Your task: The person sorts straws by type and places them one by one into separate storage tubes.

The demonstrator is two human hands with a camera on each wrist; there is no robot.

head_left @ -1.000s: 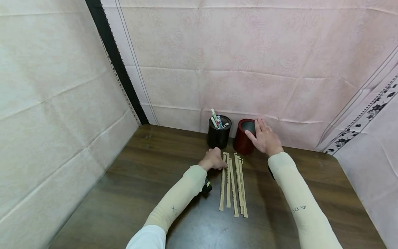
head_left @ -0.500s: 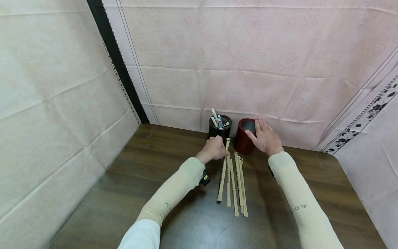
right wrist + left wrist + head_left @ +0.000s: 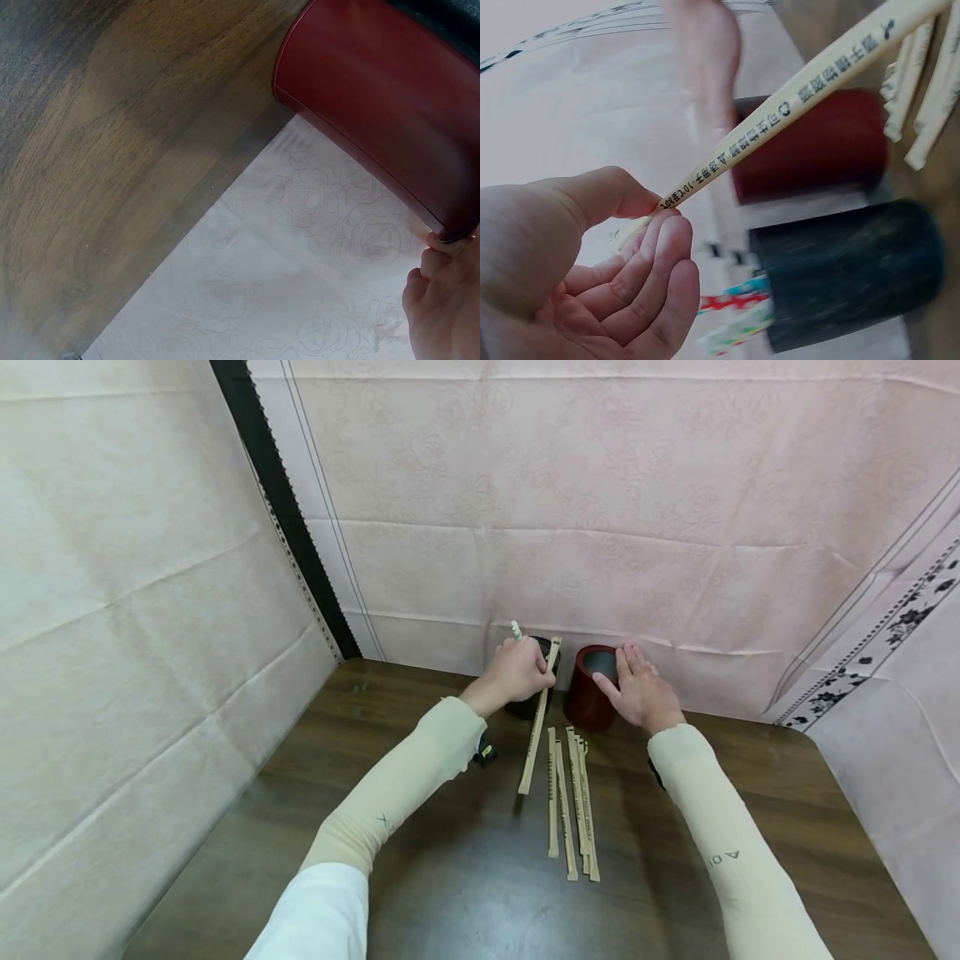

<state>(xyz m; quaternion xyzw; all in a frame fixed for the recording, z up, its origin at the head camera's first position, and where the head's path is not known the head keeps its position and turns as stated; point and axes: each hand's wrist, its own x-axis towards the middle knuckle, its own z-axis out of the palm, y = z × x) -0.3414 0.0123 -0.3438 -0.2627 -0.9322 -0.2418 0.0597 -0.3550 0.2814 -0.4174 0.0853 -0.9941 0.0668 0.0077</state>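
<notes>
My left hand [image 3: 516, 670] pinches a paper-wrapped straw [image 3: 536, 739] between thumb and fingertips near its upper end. The straw slants, its lower end raised over the table. Behind that hand stands a black cylindrical holder [image 3: 519, 710], partly hidden in the head view; the left wrist view shows patterned sticks [image 3: 739, 301] poking out of its mouth. To its right is a dark red holder [image 3: 588, 703]. My right hand [image 3: 647, 695] rests with extended fingers on the red holder's right rim, thumb over the opening. Several more wrapped straws [image 3: 553, 802] lie below the holders.
The brown wood-grain table [image 3: 450, 893] ends at a cloth-covered back wall [image 3: 600, 527], close behind both holders. Another cloth wall [image 3: 150, 693] rises along the left side, and a floral-bordered cloth [image 3: 840, 685] hangs at the right.
My left hand has picked up the leftmost straw from the row and moved it up and away to the black holder. The right hand has stayed on the red holder.
</notes>
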